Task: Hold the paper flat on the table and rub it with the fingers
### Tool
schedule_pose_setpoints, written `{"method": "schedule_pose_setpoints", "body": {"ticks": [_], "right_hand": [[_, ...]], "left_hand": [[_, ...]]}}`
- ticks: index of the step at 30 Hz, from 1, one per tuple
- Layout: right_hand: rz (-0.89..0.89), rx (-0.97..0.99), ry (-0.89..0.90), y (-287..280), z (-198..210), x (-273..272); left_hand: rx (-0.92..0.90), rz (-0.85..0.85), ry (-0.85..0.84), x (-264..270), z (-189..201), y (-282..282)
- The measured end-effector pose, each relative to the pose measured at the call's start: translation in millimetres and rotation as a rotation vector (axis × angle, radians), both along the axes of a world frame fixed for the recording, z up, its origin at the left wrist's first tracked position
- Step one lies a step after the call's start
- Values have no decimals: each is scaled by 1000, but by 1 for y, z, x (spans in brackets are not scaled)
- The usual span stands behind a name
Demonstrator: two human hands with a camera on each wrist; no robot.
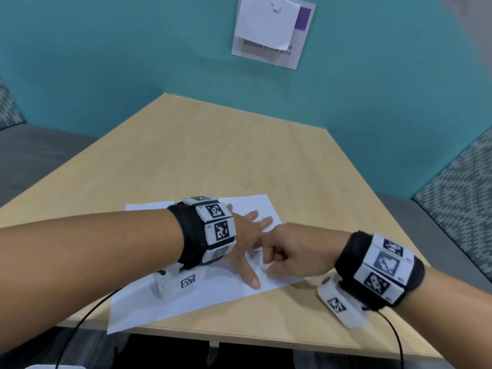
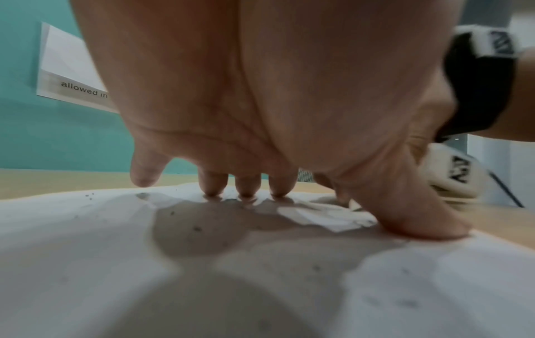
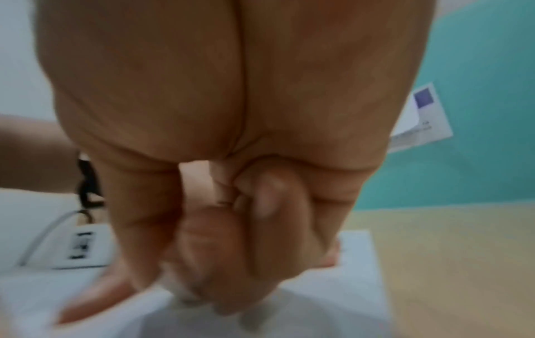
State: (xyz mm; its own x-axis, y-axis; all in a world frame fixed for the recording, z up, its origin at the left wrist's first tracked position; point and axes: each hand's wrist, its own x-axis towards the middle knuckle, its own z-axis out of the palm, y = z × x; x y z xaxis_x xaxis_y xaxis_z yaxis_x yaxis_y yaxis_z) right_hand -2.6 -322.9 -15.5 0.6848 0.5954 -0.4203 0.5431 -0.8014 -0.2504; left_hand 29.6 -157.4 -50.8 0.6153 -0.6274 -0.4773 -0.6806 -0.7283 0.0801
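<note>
we have the sheet of paper lying flat on the near part of the wooden table, its near left corner hanging a little over the table's near edge. our left hand lies spread on the sheet's right half, fingers straight and splayed, pressing it down rather than gripping it. our right hand sits just right of it with its fingers curled, and it seems to pinch a small raised bit of the paper near the sheet's right edge. we judge the work is at an early stage: most of the sheet is still flat and unfolded, only that small part on the right looks lifted or creased, and we see no finished fold. the head view gives the whole layout, the sheet's outline and a notice on the teal wall at the far side. the left wrist view shows what the head view hides: the fingertips and thumb touching the paper, and a crumpled or folded white patch between them. the right wrist view is blurred, but it shows the curled fingers closed on a pale wad or fold of paper; how firmly, we cannot tell.
</note>
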Motion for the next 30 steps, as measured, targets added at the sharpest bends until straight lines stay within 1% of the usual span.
{"method": "schedule_pose_setpoints", "body": {"ticks": [3,4,8,12,14,16,17,20,25,28,30], "right_hand": [[-111,8,-61,-8,8,18],[-118,5,-57,-8,7,17],[-10,15,56,-1,-1,0],[-123,7,-41,-13,6,19],[-73,-1,-21,-11,1,14],[-31,8,44,-9,-2,7],[-38,10,37,-10,-1,9],[-136,-2,-33,-18,6,22],[-23,3,32,-10,0,3],[-109,-21,-48,-19,7,19],[-106,-26,-38,-17,4,17]], "left_hand": [[18,-21,-7,2,-1,-1],[22,-20,-7,1,-1,-1],[4,-3,-9,0,-2,0],[34,-16,-13,1,-1,-1],[32,-8,-12,1,-1,-1],[19,-5,-7,0,0,0],[22,-4,-9,1,0,0],[47,-2,-16,-2,3,-2],[28,-5,-22,-2,2,0],[60,-2,-26,-1,2,-2],[48,1,-21,0,1,-3]]}}
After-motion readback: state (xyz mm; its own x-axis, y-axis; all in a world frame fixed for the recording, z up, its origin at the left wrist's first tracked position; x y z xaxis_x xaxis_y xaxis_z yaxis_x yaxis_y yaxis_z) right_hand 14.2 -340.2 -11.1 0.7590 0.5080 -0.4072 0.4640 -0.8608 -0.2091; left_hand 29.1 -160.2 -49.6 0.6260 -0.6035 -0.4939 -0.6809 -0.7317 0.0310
